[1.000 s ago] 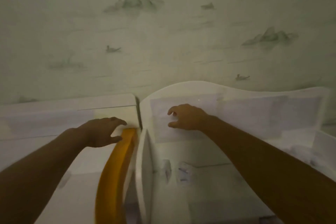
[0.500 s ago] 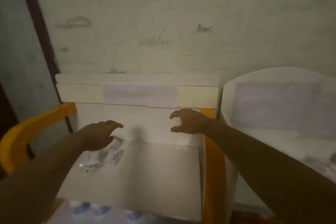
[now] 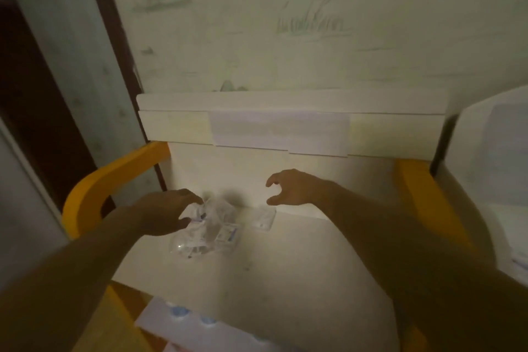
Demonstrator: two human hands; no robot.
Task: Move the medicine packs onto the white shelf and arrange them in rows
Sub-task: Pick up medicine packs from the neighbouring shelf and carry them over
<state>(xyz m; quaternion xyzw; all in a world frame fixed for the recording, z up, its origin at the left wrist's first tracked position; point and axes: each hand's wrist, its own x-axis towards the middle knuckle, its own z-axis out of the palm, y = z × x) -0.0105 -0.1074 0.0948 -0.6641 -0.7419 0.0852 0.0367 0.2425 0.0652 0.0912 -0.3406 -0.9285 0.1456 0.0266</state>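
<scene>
Medicine packs [image 3: 208, 230] seemingly touched by left hand [image 3: 167, 213]; right hand [image 3: 294, 187] half-curled, empty.

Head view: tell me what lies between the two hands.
In the head view, clear medicine packs lie heaped between the left hand and the right hand, nearer the left, on the white shelf surface. A flat pack sits below the right.
</scene>
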